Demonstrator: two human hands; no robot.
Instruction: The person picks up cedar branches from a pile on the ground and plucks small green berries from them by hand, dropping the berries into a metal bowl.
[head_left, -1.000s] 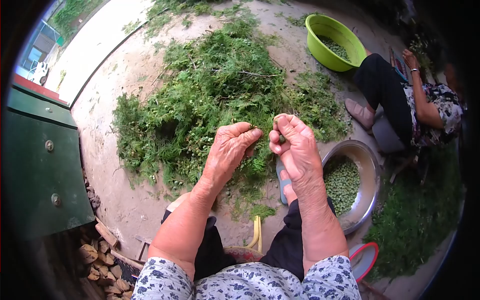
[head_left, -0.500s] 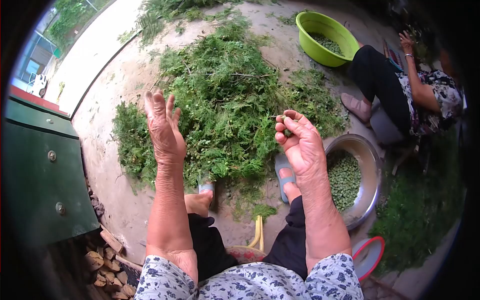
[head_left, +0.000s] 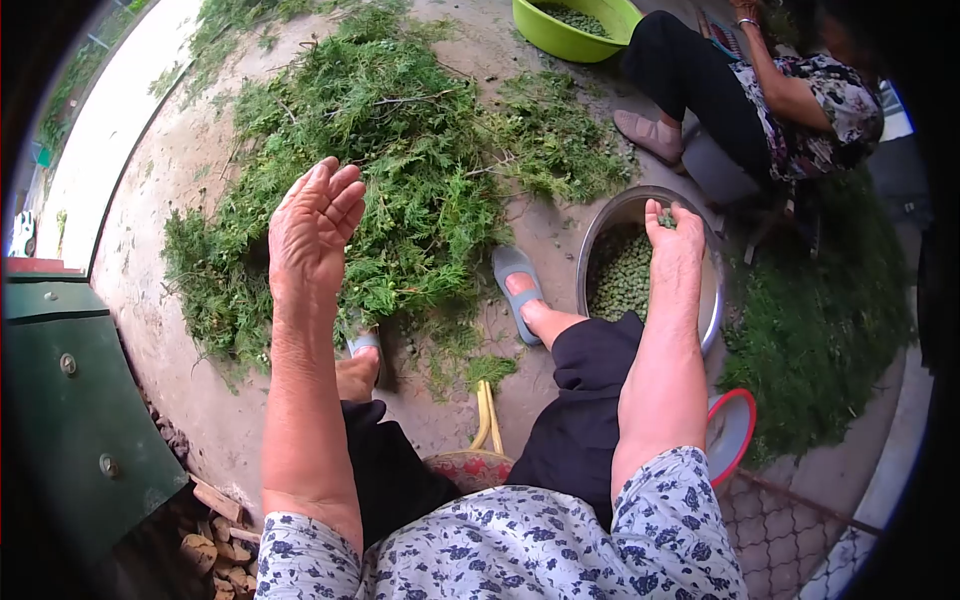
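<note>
My left hand [head_left: 312, 228] is raised above the near left side of a heap of green conifer sprigs [head_left: 400, 150]. Its fingers are stretched out and it holds nothing. Over the far right part of a metal basin [head_left: 712, 318], my right hand [head_left: 680, 245] has its fingers curled round a few small green cones [head_left: 666, 217], which show between thumb and fingers. Many similar green cones [head_left: 622, 280] lie inside the basin. My right forearm hides part of its near rim.
Another person [head_left: 800, 110] sits at the upper right, close to a lime-green tub [head_left: 585, 48] with cones in it. More greenery [head_left: 820, 350] lies at right, near a red-rimmed container [head_left: 740, 430]. A green metal panel [head_left: 85, 400] and split firewood [head_left: 205, 550] are at left.
My right hand has moved from over the heap's edge to above the metal basin, still with cones. My left hand stays open. The view has turned right and my right leg has swung toward the basin.
</note>
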